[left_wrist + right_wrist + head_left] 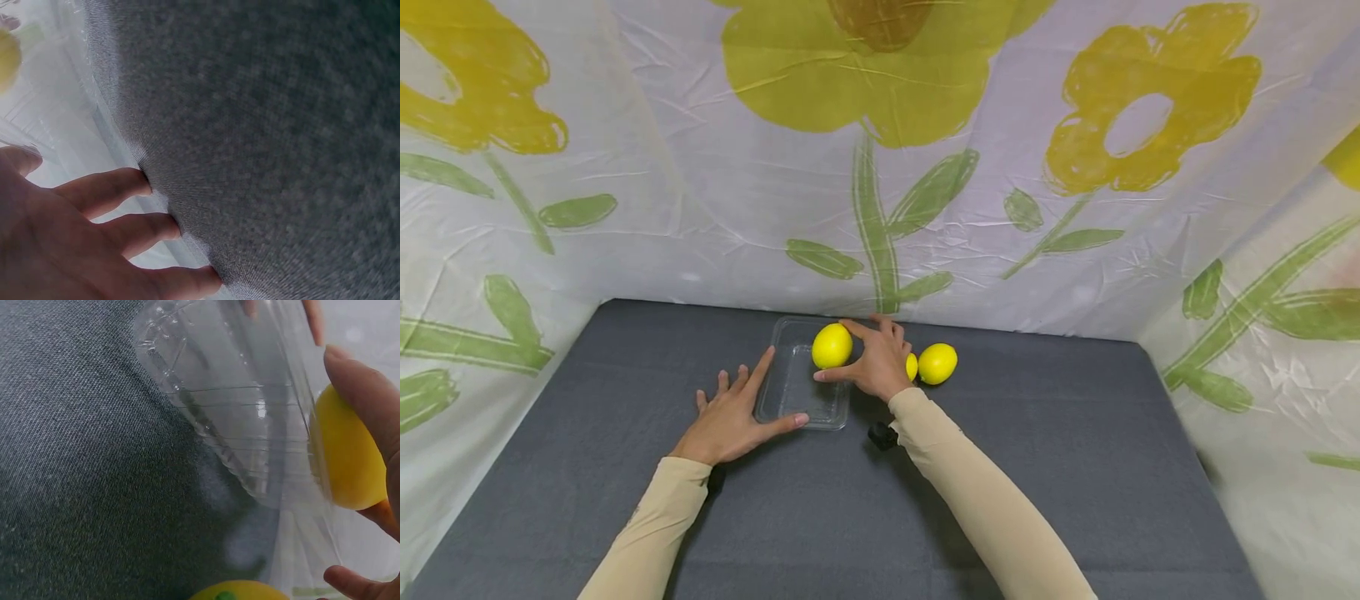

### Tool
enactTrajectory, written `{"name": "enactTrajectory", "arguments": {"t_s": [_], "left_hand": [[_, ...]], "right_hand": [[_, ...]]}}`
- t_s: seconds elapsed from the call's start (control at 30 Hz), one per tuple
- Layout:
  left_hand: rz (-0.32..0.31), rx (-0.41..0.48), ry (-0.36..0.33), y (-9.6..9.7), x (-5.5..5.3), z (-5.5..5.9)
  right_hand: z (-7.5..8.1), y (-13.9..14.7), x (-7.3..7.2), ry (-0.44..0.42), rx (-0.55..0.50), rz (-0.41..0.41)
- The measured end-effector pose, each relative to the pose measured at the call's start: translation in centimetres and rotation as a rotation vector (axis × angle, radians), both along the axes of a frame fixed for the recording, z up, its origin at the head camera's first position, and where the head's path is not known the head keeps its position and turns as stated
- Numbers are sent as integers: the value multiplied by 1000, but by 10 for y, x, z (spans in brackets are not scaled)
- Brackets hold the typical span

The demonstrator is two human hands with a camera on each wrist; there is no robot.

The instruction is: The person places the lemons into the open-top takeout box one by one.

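A clear plastic container (797,408) lies near the back edge of the table. Over its right part my right hand (880,362) holds a lemon (832,346) between thumb and index finger; the right wrist view shows this lemon (347,453) close to the container's clear wall (244,394). My left hand (733,423) is spread at the container's left and front sides, index fingertip at the left rim and thumb at the front one. Its other fingers (140,231) reach out over the cloth.
To the right of my right hand sits another lemon (937,364). A further lemon (912,367) is mostly hidden behind that hand. Dark grey cloth (1037,467) covers the table, and a flower-printed curtain (700,225) hangs along its back edge.
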State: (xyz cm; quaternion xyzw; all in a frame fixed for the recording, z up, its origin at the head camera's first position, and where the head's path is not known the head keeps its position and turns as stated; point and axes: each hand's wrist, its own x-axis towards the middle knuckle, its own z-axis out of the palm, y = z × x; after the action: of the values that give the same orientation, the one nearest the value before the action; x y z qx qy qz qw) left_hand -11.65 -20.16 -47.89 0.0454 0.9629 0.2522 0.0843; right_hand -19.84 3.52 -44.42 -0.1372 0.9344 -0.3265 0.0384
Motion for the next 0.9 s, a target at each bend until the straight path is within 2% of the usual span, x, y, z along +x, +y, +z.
{"name": "enactTrajectory", "arguments": {"t_s": [0.23, 0.57, 0.9], "left_hand": [[-2, 1, 3, 0, 0, -1], [0, 3, 5, 0, 0, -3], [-4, 10, 5, -1, 1, -4]], "right_hand": [[-4, -9, -2, -17, 116, -10], [-9, -17, -4, 22, 258, 10], [-8, -19, -3, 22, 305, 23]]}}
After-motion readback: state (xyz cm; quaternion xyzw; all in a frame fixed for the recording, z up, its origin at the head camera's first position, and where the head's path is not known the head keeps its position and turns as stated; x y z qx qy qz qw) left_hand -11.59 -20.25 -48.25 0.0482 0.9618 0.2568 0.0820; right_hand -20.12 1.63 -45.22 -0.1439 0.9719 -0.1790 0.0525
